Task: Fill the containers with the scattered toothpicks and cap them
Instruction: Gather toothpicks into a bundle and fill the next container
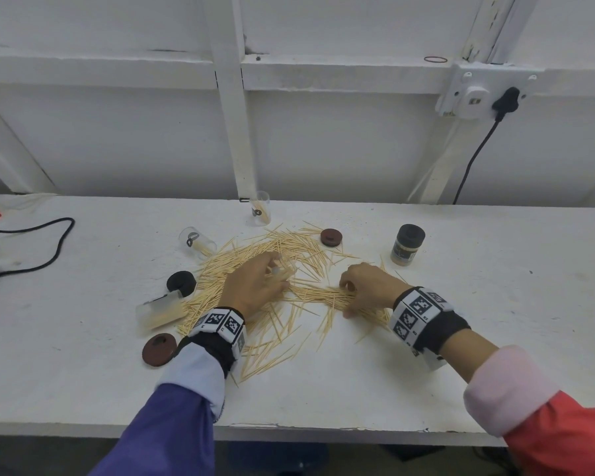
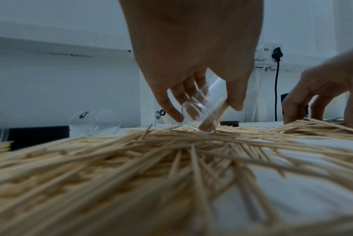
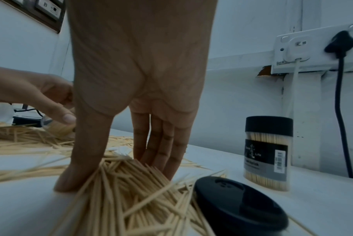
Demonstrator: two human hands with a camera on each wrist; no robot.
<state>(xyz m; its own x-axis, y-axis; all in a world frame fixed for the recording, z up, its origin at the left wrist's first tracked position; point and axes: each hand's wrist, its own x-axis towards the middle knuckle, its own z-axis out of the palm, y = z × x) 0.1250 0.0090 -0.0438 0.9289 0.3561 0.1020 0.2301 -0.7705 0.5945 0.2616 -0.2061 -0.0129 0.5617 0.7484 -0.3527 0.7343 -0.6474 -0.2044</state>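
From the head view, the left hand (image 1: 255,286) sits over the middle of the toothpicks (image 1: 275,255) spread on the white table (image 1: 426,372), its fingers curled round a small clear jar (image 1: 282,269). The right hand (image 1: 368,286) presses down on a gathered bundle just beside it, fingers bent into the sticks. One capped jar (image 1: 407,245) stands full, well to the right. An open jar (image 1: 260,207) stands at the back with a few sticks in it, another (image 1: 197,241) lies on its side, and a third (image 1: 158,310) lies at the near left, part filled. Loose caps (image 1: 331,237) lie around the pile.

In the left wrist view, fingers and thumb pinch the clear jar (image 2: 203,111), tilted, its lower end resting on the pile with a small clump of sticks inside.

In the right wrist view, the thumb and fingers (image 3: 163,143) are spread and nearly straight, raking a bundle (image 3: 131,183) together rather than gripping it. A black cap (image 3: 240,209) lies touching the bundle's edge.

The likely trouble: the tilted jar could tip out what it holds if it leans further. The bundle is crossed, not aligned, so it may jam at the mouth or scatter when lifted. Sharp tips may also prick the pressing fingers.
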